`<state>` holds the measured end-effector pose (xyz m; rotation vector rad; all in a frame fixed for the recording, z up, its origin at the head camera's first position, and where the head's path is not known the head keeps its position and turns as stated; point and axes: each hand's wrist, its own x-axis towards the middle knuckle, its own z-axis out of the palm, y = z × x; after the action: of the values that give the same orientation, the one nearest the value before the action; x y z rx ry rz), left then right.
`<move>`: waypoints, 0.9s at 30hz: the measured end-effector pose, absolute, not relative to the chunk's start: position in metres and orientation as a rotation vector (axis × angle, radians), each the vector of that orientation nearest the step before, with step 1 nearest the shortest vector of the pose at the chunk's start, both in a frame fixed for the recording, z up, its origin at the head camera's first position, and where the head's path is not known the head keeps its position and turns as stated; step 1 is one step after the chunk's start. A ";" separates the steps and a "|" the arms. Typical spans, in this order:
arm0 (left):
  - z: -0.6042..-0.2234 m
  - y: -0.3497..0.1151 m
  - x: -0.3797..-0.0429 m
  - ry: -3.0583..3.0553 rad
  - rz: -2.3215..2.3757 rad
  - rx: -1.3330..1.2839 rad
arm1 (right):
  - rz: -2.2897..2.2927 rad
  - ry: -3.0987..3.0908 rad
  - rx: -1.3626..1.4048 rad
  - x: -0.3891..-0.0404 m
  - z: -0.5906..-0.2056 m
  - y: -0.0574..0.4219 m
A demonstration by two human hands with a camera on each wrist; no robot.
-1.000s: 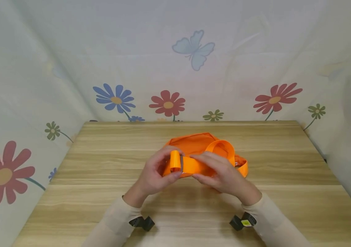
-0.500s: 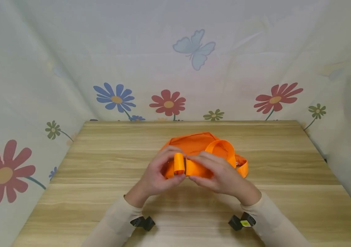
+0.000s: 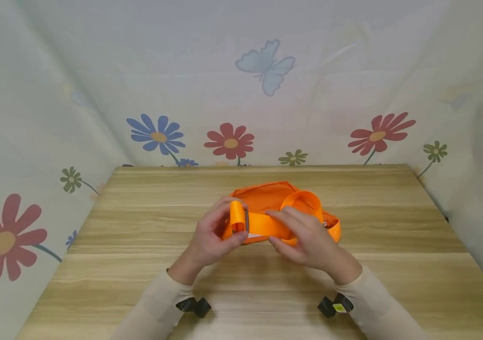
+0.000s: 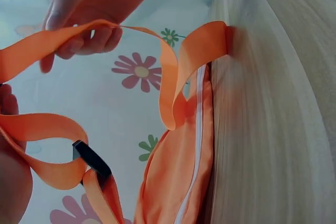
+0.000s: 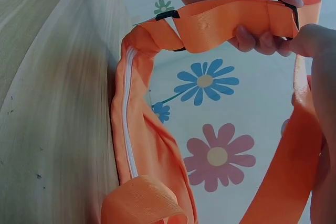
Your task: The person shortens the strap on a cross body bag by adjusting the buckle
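An orange zippered bag [image 3: 262, 196] lies on the table behind both hands, its white zip [image 4: 195, 145] showing in the left wrist view. My left hand [image 3: 209, 238] pinches the bag's orange webbing strap [image 3: 266, 225] at a dark slider buckle [image 3: 247, 221], where a short loop of webbing stands up. To the right, my right hand [image 3: 311, 243] holds the same strap between thumb and fingers, with a gap between the hands. The right wrist view shows a second black buckle [image 5: 168, 15] nearer the bag. Part of the strap is hidden behind the right hand.
A large strap loop [image 3: 307, 198] rises behind the right hand, and a smaller loop [image 3: 334, 231] lies at the bag's right end. The wooden table [image 3: 152, 203] meets a flower-printed cloth backdrop [image 3: 182, 71] at the back and sides.
Half a second ago the hands were close together at the buckle. Since then the left hand has shifted left with the buckle, and more strap shows between the hands. The bag stays put.
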<state>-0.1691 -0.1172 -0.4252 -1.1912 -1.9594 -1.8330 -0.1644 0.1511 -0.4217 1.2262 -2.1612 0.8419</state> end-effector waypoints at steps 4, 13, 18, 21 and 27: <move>-0.428 -0.118 -0.170 -2.014 -1.835 -1.188 | 0.897 -2.173 1.225 -0.164 -0.422 0.151; -0.431 -0.116 -0.167 -2.234 -1.737 -1.123 | 0.965 -2.177 1.264 -0.164 -0.422 0.145; -0.429 -0.114 -0.165 -2.270 -1.742 -1.077 | 0.975 -2.189 1.239 -0.164 -0.421 0.142; -0.427 -0.114 -0.165 -2.263 -1.776 -1.051 | 0.980 -2.185 1.220 -0.165 -0.422 0.140; -0.427 -0.115 -0.166 -2.253 -1.800 -1.066 | 1.003 -2.138 1.219 -0.168 -0.427 0.136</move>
<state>-0.1658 -0.1148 -0.4274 -1.0655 -2.2529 -1.8002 -0.1676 0.1361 -0.4274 1.2187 -2.1379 1.0034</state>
